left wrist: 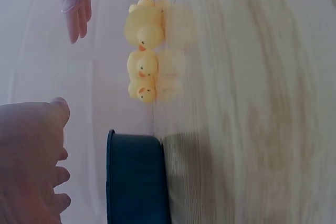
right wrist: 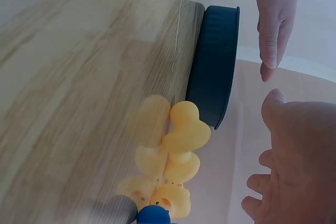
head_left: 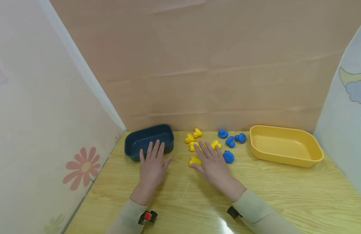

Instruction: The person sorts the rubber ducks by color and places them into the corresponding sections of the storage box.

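My left hand (head_left: 152, 170) hovers with straight, spread fingers at the near side of a dark blue bin (head_left: 148, 136), its fingertips overlapping the bin in the head view. My right hand (head_left: 213, 167), also spread flat and holding nothing, is over the group of small toy ducks. Yellow rubber ducks (head_left: 189, 138) lie around its fingers and thumb, some partly hidden by it. Just right of them are several blue ducks (head_left: 240, 138). In the left wrist view, yellow ducks (left wrist: 144, 30) stand on the table beyond the dark bin (left wrist: 134, 177).
A yellow bin (head_left: 285, 146) stands at the right back of the wooden table (head_left: 180, 201). Brown paper (head_left: 215, 71) covers the wall behind. White side walls with a flower decal (head_left: 85, 167) and a moon decal flank the table.
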Action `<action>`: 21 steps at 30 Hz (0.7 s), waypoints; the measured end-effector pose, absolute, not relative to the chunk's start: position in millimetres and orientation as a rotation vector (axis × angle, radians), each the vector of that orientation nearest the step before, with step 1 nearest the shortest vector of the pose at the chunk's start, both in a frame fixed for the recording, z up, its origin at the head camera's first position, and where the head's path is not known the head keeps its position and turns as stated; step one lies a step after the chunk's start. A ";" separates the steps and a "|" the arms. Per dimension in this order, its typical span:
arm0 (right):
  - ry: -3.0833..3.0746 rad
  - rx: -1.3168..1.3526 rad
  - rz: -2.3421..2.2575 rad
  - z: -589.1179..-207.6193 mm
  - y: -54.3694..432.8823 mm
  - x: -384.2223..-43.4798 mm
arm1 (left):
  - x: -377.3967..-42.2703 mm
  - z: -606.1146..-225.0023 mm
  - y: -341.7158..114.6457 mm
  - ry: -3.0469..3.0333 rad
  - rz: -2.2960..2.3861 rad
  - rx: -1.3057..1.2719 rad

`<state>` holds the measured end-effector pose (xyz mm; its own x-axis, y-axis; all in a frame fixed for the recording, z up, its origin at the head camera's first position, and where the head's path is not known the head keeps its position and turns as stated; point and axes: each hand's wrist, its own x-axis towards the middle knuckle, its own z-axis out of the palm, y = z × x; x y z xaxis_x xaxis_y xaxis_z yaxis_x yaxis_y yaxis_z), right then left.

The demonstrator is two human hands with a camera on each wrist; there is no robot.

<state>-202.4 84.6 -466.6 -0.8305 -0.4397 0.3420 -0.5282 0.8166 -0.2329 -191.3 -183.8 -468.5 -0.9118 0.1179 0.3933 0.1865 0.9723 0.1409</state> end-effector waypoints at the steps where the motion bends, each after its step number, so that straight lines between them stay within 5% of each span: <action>1: -2.733 0.745 0.474 -466.7 82.6 -203.0 | -191.6 -468.7 -185.5 -2.727 -0.256 -0.209; 21: -2.781 0.809 0.426 -467.5 43.3 -218.6 | -192.6 -468.3 -215.6 -2.749 -0.328 -0.103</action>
